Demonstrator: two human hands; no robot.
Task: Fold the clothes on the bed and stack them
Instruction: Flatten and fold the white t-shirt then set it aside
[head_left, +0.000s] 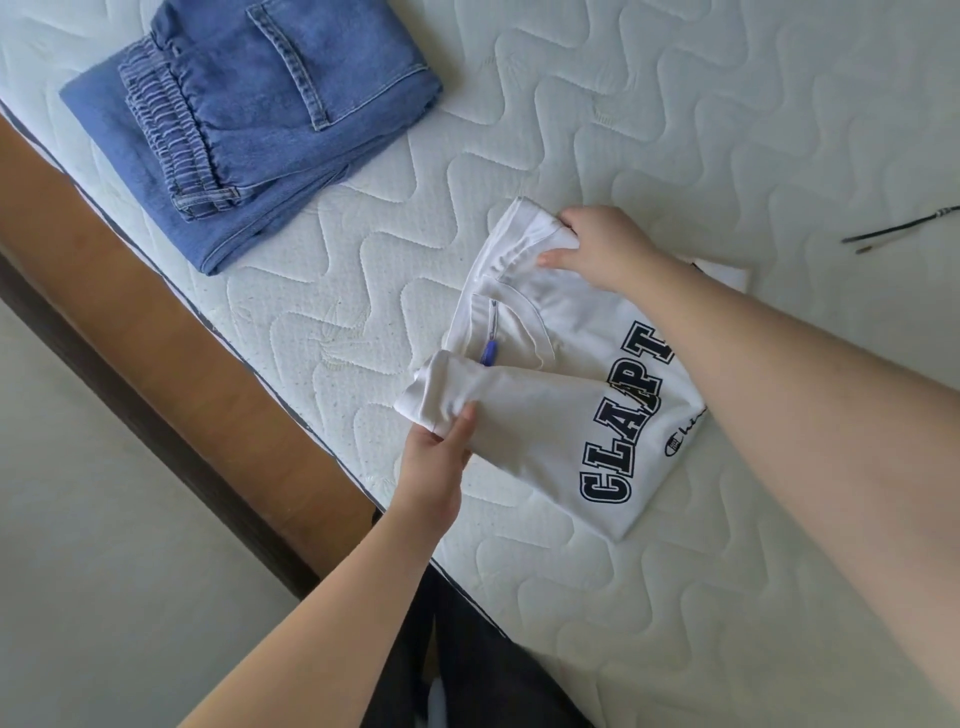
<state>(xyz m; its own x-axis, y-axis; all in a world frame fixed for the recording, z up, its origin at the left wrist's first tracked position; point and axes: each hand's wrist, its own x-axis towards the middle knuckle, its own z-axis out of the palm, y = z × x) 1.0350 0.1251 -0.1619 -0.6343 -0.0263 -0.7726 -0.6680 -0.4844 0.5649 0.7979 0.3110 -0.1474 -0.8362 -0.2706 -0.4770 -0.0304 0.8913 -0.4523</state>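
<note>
Bed: quilted white mattress (597, 130) fills most of the frame, with a brown wooden bed frame (156, 332) running diagonally along its lower-left edge and pale floor beyond.
White T-shirt: one white T-shirt (561, 415) with dark block lettering lies partly folded in the middle of the frame, collar end toward the upper left, near the mattress edge.
Left hand: the left hand (436, 467), at centre-left, pinches the nearer folded sleeve corner between thumb and fingers.
Right hand: the right hand (597, 244), above it in the frame, has fingers curled round the far shoulder corner of the shirt.
Jeans: one pair of blue jeans (249, 124) sits already folded at the upper left, well apart from the shirt.
Step, as I judge it: the collar end looks ready to be folded over toward the lettering.
Risk 1: the two grips hold only thin corners; if one slips, the tucked sleeves may spring open and the fold would come out crooked.
Risk 2: the shirt lies close to the mattress edge, so a pull toward the lower left could drag it over the side.
Risk 3: carrying it to the jeans by the corners alone could let the layers sag and unfold.
Other item: one thin dark cord (898, 228) lies at the right edge.
Count: two garments, two hands, one cord.
</note>
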